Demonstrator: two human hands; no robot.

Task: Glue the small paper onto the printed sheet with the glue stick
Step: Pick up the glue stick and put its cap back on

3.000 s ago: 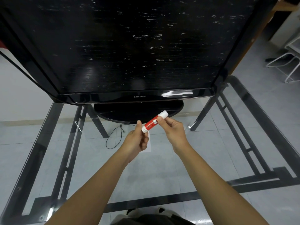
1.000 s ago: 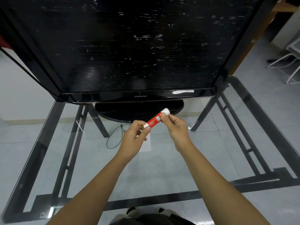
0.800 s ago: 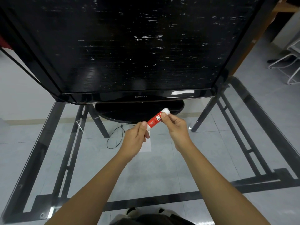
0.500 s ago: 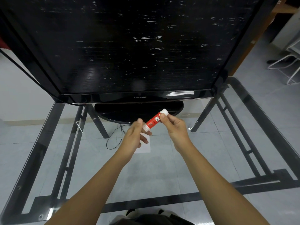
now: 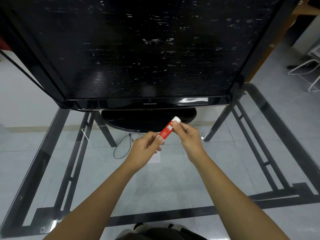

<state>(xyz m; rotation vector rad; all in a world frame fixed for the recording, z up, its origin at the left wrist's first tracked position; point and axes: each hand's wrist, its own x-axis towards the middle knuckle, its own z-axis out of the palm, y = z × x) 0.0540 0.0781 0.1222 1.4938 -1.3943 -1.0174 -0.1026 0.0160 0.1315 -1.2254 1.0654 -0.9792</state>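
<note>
Over at the left, the dark frame bars of the glass desk [image 5: 52, 153] run away from me, with a loose black cable [image 5: 121, 148] showing on the floor through the glass. My left hand [image 5: 143, 149] comes next, fingers and thumb pinched closed on the lower end of the glue stick [image 5: 167, 129]. A pale slip of paper [image 5: 155, 158] lies flat on the desk just under and near that hand (small paper or printed sheet, I cannot tell). The red stick slants up and to the right above the glass, its white end [image 5: 176, 119] pointing toward the black monitor [image 5: 138, 49] at the far side. My right hand [image 5: 189, 135] grips the stick's upper part between thumb and fingers.
</note>
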